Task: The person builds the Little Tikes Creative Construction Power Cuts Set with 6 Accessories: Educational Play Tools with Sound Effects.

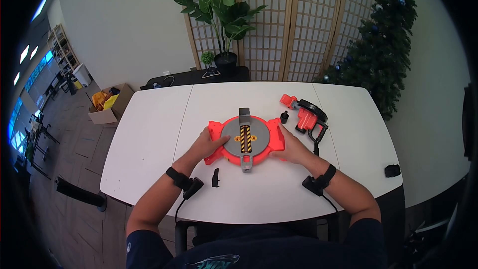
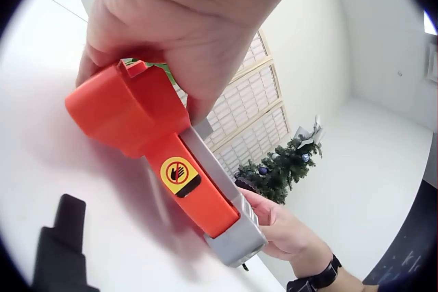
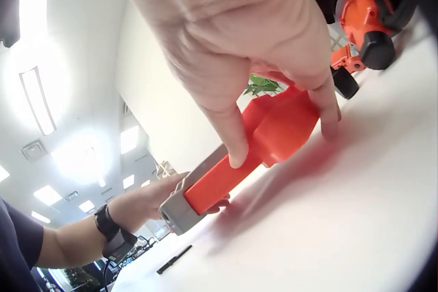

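Observation:
A round orange-red base with a grey disc (image 1: 260, 137) lies at the middle of the white table, a black-and-yellow striped slot across its centre. My left hand (image 1: 203, 145) grips its left side, the thumb over the disc's edge. On the other side my right hand (image 1: 295, 148) holds the orange end piece. In the left wrist view a yellow warning sticker (image 2: 179, 174) shows on the orange side (image 2: 147, 110), near a grey clip (image 2: 238, 243). The right wrist view shows the right thumb along the orange edge (image 3: 280, 131), fingers reaching down behind it.
An orange and black toy (image 1: 308, 117) with a handle lies at the back right, a small black piece (image 1: 284, 117) beside it. A black clip-like part (image 1: 215, 178) lies front left. Another black object (image 1: 392, 171) sits at the table's right edge.

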Demonstrator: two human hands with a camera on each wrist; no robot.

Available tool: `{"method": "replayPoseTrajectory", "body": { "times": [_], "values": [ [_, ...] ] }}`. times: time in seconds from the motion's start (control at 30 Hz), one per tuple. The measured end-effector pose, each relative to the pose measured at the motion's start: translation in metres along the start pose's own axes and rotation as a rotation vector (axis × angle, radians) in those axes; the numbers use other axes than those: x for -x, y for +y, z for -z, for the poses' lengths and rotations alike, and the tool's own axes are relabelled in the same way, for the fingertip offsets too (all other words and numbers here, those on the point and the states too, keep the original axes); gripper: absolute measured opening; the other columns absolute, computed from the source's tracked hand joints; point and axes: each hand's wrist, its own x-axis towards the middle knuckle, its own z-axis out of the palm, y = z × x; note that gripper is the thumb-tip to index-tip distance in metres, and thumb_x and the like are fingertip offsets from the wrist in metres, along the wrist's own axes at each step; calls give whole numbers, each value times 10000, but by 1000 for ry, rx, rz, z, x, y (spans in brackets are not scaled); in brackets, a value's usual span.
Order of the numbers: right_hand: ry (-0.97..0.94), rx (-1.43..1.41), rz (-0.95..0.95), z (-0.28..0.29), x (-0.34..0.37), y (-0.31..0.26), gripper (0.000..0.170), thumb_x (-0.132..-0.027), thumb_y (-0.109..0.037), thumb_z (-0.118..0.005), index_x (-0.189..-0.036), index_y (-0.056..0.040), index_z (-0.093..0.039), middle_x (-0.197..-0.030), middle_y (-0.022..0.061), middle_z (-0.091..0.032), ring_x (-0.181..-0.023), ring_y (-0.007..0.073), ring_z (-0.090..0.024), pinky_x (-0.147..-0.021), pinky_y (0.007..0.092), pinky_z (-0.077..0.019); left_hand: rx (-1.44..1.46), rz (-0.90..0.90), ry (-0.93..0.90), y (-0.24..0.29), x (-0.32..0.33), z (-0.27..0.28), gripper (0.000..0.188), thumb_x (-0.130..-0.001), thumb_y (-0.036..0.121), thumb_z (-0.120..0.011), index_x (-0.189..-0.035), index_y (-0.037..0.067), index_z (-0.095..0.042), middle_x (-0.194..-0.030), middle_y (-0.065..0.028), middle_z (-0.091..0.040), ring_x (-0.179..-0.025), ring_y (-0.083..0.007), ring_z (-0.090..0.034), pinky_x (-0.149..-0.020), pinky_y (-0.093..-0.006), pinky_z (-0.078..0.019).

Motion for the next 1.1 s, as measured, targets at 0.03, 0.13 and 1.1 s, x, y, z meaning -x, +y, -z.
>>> {"method": "replayPoseTrajectory", "body": {
  "times": [0.03,0.13,1.1],
  "values": [
    [-1,-7,-10,0,0,0,1214,-743,-291,-876,-1568,64,-59,-1567,252,-325,-1446,323,-376,-1181,359,-332,-8,-5,-5,-1,-1,0,807,-888,480,-737,-1339,-114,-429,-1208,-260,-637,-1101,-291,-667,-920,-364,-555],
    [-5,-4,-30,1,2,-2,1191,-757,-273,-864,-1568,65,-61,-1563,247,-340,-1435,317,-398,-1170,352,-346,14,-29,-23,0,0,-1,860,-856,502,-762,-1352,-111,-417,-1209,-267,-635,-1115,-308,-663,-934,-364,-551],
    [-48,593,3,3,0,-13,1041,-749,-470,-839,-1386,163,-313,-1431,378,-375,-1139,430,-619,-846,442,-590,-479,-275,-85,11,12,5,1357,-534,522,-955,-1525,-47,-223,-1570,-279,-277,-1445,-435,-333,-1159,-459,-385]
  ]
}}
